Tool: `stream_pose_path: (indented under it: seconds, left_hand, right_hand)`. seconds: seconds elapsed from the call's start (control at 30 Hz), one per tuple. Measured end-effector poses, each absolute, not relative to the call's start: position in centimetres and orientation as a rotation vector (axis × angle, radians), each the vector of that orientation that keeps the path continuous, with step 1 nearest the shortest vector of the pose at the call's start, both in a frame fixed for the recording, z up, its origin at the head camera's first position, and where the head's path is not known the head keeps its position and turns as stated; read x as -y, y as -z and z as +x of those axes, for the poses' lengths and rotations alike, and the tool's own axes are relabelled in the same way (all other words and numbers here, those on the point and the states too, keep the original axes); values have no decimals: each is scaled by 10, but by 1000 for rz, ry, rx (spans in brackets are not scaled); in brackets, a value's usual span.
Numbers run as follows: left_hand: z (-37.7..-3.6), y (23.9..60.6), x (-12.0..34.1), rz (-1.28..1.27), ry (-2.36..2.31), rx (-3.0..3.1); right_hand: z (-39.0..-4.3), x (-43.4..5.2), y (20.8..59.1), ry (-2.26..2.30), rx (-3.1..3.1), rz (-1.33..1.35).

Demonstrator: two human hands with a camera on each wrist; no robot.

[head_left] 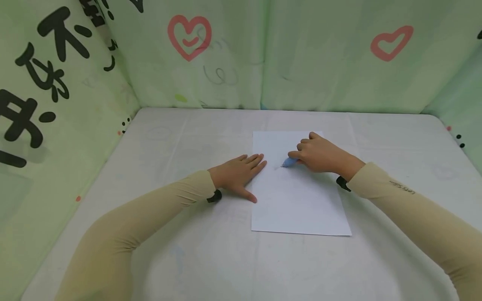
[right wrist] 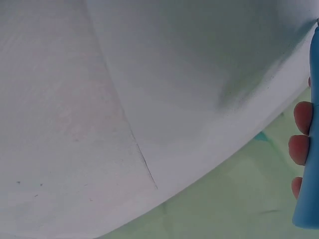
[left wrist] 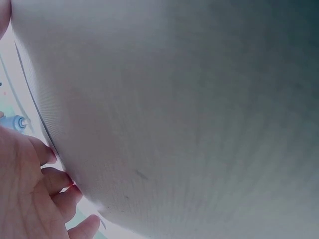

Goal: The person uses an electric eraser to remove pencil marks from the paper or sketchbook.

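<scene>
A white sheet of paper (head_left: 297,209) lies on the white-covered table. Over its upper part, my right hand (head_left: 320,154) grips a thick blue pen (head_left: 290,161), tip down at the sheet. A small faint mark shows just left of the tip. Along the pen's barrel (right wrist: 311,134) in the right wrist view, several fingertips (right wrist: 299,149) curl round it. My left hand (head_left: 239,175) lies spread at the paper's left edge, fingertips and thumb over that edge. In the left wrist view its fingers (left wrist: 60,199) show low at the left, with the pen's tip end (left wrist: 15,123) beyond.
A white cloth (head_left: 180,259) covers the table. Green curtains (head_left: 320,62) hang behind it and at the sides, printed with red hearts (head_left: 189,55) and black characters (head_left: 60,33). Dark bands (head_left: 214,196) sit at the sleeve cuffs.
</scene>
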State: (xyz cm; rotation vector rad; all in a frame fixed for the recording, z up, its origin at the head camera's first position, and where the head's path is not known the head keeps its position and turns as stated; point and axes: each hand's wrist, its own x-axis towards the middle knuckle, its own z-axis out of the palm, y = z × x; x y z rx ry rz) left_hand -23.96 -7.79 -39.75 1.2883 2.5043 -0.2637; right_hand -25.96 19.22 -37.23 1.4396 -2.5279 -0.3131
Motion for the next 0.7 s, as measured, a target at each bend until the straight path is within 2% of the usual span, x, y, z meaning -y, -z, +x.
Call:
stream_pose_path:
  seconds: [0.7]
  left_hand:
    - [-241, 399, 77, 1278, 266, -2511]
  right_hand:
    - [-261, -178, 374, 308, 2482, 1479]
